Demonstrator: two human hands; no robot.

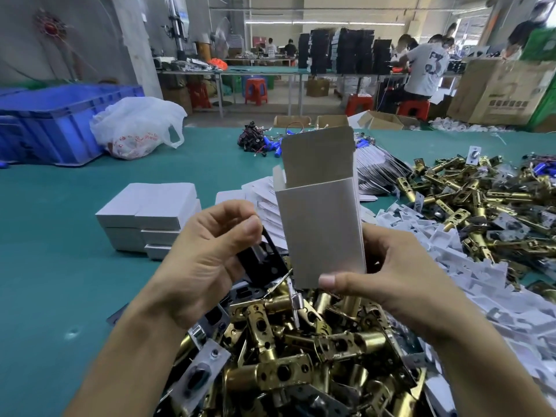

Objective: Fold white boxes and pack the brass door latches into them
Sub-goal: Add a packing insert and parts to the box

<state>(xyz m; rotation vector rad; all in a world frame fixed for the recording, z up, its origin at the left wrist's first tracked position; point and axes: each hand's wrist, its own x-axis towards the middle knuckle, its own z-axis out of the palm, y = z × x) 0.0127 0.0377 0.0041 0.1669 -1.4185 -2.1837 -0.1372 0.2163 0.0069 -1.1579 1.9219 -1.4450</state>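
Hands meet over a heap of brass cylindrical door latches (285, 356) on the teal tabletop (60, 266). Right hand (388, 275) grips the white cardboard box (322, 230) upright by its lower end, thumb on the front face, top flap open. Left hand (204, 257) is curled, pinching a tilted flat black metal plate (264, 260) just left of the box. Stack of closed white boxes (147, 212) sits further left. Second latch pile (481, 200) lies to the right, beside white plastic inserts (451, 266).
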